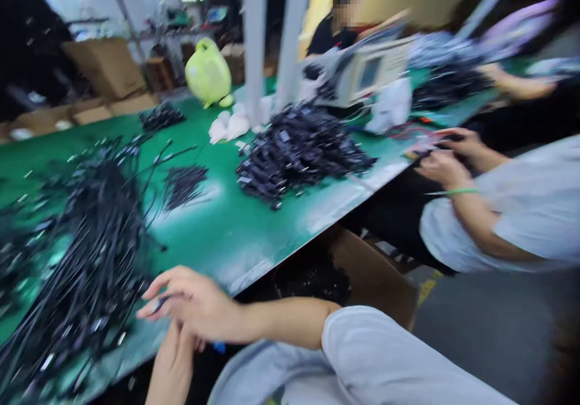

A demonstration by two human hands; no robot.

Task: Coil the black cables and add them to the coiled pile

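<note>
Near the front edge of the green table, my right hand (194, 302) is closed around a small dark cable connector (164, 301) with a paler end; blur hides its details. Just below it, my left hand (174, 347) comes up from the bottom of the view and touches or overlaps the right one. Its fingers are mostly hidden behind the right hand. To the left of both hands lies a big bundle of black cables (97, 236) with shiny metal plugs at their ends.
On the green table (235, 230) sit a heap of black connectors (303, 151), a small pile of short black pieces (185, 184) and a yellow-green bag (207, 74). A co-worker's hands (448, 157) work at the right. An open cardboard box (376, 272) stands below the edge.
</note>
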